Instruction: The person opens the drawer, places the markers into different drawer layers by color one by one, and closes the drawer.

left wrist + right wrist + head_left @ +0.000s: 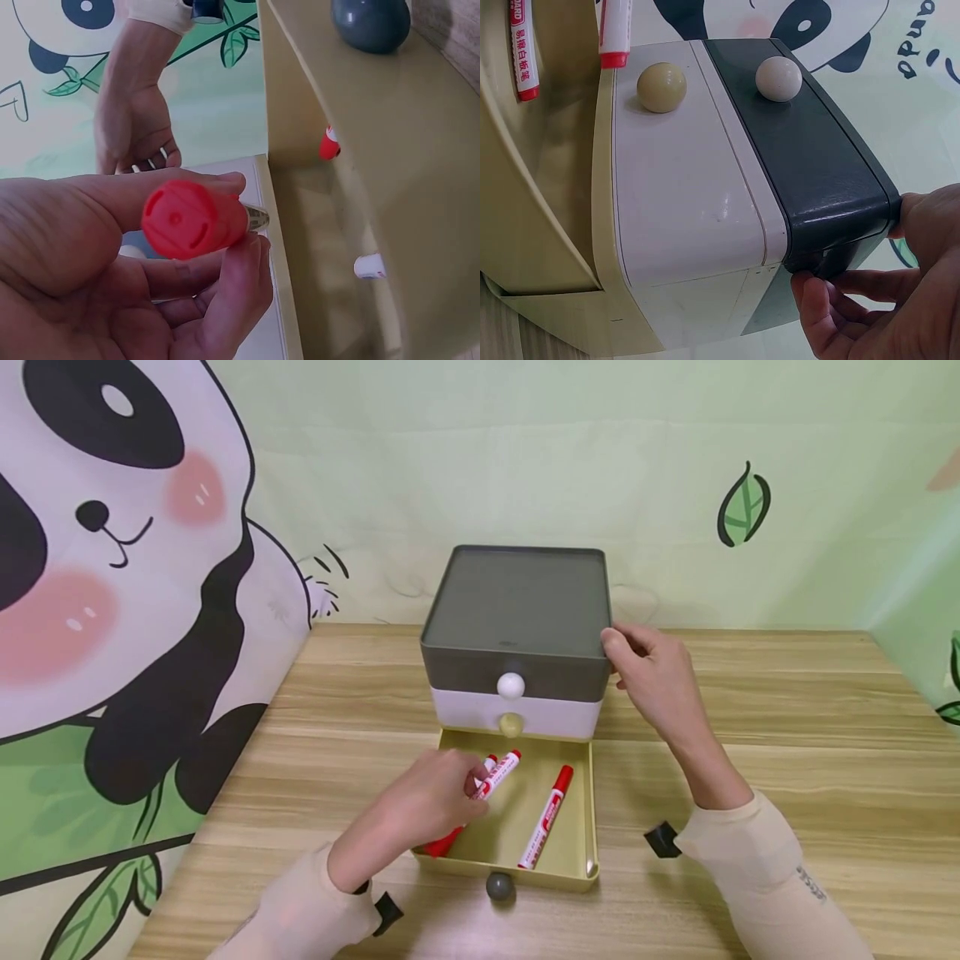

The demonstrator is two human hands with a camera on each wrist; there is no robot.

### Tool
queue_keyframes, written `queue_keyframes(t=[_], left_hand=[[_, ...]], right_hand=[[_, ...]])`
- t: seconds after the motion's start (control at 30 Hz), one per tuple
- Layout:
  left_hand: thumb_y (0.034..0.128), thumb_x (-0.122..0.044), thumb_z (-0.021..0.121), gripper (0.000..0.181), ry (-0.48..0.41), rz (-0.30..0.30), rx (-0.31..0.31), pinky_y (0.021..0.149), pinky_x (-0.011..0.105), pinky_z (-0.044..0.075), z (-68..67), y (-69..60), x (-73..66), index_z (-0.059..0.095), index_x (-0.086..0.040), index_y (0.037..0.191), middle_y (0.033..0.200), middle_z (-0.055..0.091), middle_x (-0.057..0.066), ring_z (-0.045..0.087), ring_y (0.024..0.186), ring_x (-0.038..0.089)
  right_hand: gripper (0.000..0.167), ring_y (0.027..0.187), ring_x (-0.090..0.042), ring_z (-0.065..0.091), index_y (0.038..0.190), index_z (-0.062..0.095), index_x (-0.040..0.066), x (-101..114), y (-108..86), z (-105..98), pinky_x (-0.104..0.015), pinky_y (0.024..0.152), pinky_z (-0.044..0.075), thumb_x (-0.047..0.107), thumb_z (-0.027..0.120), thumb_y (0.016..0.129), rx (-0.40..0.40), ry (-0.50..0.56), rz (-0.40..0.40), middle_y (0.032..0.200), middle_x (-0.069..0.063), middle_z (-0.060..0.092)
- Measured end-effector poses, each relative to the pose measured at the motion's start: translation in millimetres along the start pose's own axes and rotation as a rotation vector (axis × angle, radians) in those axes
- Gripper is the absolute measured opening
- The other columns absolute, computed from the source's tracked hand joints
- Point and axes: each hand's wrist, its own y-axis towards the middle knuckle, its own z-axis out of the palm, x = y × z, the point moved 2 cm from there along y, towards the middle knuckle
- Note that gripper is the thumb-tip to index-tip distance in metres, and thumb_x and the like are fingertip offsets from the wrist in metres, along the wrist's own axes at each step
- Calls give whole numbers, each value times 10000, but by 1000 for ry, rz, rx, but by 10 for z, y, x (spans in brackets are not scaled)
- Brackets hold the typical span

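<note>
My left hand [435,793] pinches a red-and-white marker [501,774] between thumb and fingers above the open yellow drawer [594,810]. In the left wrist view, the red cap [184,220] of this marker faces the camera. Inside the drawer, a second marker [546,818] lies slanted on the right side, red cap toward the back. Another marker [491,762] shows only in part behind the left hand. My right hand [660,681] grips the right front corner of the drawer box [525,602], thumb at the top edge and fingers against the side.
The box has a dark grey top tier with a white knob [511,686] and a white tier with a yellow knob [511,725]. A dark grey knob [500,887] sits on the pulled-out drawer's front. Behind the wooden table [787,718] hangs a panda-print backdrop [450,468].
</note>
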Motion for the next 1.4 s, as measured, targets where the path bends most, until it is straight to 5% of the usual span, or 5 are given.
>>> queue_keyframes(t=[0.13,0.63,1.0,1.4], left_hand=[[827,4,760,131,17,23,-2,554,252,404,29,68,-11,731,1,955,647,547,-7,488,590,131],[841,-36,813,185,11,-45,33,583,265,509,106,211,-29,732,22,996,748,648,30,596,650,159],[867,-70,809,153,-40,-57,15,456,230,401,118,187,-36,692,18,912,631,572,14,504,495,107],[887,-119,816,184,21,29,-95,671,311,509,32,-15,-68,741,-2,1007,792,654,28,591,712,154]], right_hand=[[459,786,-213,611,1229,734,38,2,-1,-6,-228,626,540,403,530,1040,0,5,-1,932,-162,689],[425,764,-198,607,1168,749,34,1,8,-4,-253,620,551,380,539,1037,-11,15,-37,890,-155,672],[421,763,-210,604,1150,750,38,-7,6,7,-234,612,539,387,542,1039,-7,19,-38,881,-148,668],[459,784,-231,605,1242,727,29,-7,-3,-3,-226,627,539,397,535,1045,1,14,-21,933,-162,676]])
